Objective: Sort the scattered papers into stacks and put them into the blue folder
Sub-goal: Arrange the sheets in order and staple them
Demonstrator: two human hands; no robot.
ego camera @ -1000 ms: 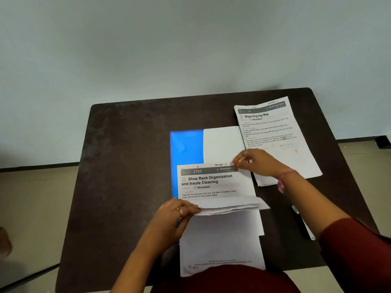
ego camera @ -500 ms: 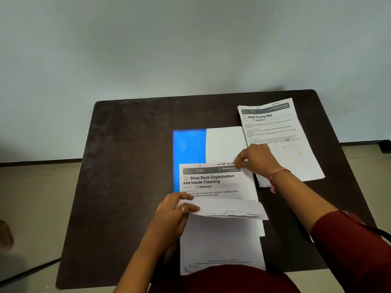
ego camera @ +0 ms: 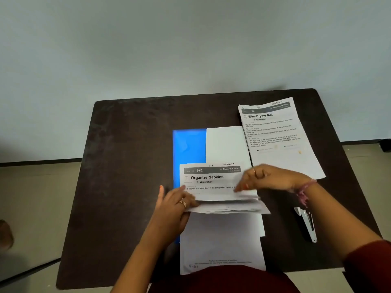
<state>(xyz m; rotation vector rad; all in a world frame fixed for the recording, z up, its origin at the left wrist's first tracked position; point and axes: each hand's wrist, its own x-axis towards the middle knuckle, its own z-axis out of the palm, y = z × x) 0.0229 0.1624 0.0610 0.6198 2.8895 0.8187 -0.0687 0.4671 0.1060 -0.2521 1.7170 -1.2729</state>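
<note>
Gripping folded papers (ego camera: 222, 199) between both | left hand (ego camera: 175, 206) clasps left edge | right hand (ego camera: 268, 178) pinches top sheet

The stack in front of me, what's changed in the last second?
The right hand came down from the top edge onto the folded-up sheets, turning over the Shoe Rack page; the stack now shows "Organize Napkins". The left hand stays at the fold's left end. The blue folder, Wipe Drying Mat pile and stapler lie unmoved.

Office-like room (bare wall (ego camera: 190, 39)): desk (ego camera: 127, 166), stapler (ego camera: 306, 223).
</note>
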